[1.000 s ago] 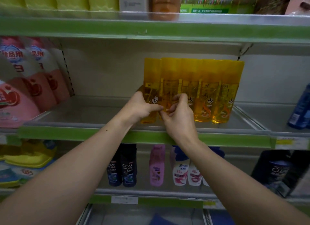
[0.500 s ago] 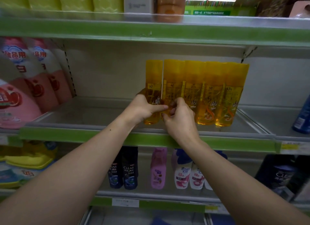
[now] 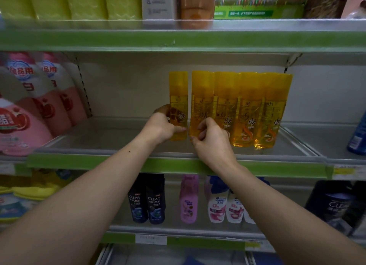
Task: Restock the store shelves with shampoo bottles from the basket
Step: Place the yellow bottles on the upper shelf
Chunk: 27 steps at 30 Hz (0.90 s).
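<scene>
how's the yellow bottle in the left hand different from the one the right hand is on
The left-hand bottle stands apart, a gap beside it; the right-hand bottle touches the row. The left hand wraps round its bottle; the right hand grips the other's lower edge. Both are yellow and upright.

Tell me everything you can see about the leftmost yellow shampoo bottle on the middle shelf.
The leftmost yellow bottle is tall, slim, translucent plastic: yellow upper part, amber liquid below, dark characters printed on the front. It is upright over the middle shelf, a narrow gap apart from the neighbouring bottle, which the right hand grips. The left hand holds its lower half, thumb across the front, fingers showing through from behind.
</scene>
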Each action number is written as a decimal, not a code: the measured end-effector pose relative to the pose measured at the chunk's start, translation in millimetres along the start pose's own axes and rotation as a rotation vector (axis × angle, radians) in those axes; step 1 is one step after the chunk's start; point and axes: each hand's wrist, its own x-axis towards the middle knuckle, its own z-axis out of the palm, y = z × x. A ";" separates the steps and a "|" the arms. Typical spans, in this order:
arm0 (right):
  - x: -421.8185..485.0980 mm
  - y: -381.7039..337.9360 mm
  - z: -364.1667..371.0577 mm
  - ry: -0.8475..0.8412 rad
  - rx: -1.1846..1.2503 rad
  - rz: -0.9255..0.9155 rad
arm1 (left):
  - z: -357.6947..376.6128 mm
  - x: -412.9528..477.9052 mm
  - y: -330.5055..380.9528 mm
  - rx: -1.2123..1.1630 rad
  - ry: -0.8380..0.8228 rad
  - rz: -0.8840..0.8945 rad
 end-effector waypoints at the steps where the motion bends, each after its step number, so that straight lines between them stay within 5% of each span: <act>1: 0.3 0.4 -0.4 -0.008 -0.003 0.001 | 2.9 3.1 -1.0 0.009 0.019 0.007; 16: -4.2 2.6 -3.5 0.015 0.027 -0.038 | 7.2 14.9 -11.4 -0.026 0.011 -0.038; 19: -12.7 2.5 -10.7 0.055 0.116 -0.104 | 4.6 -4.6 -3.3 -0.026 0.190 -0.040; 22: -28.3 5.3 -21.7 0.089 0.226 -0.178 | 11.3 -49.4 4.5 -0.068 0.430 0.194; 27: -65.1 33.4 -42.2 0.089 0.356 -0.181 | 62.1 -112.8 3.1 -0.272 0.205 0.244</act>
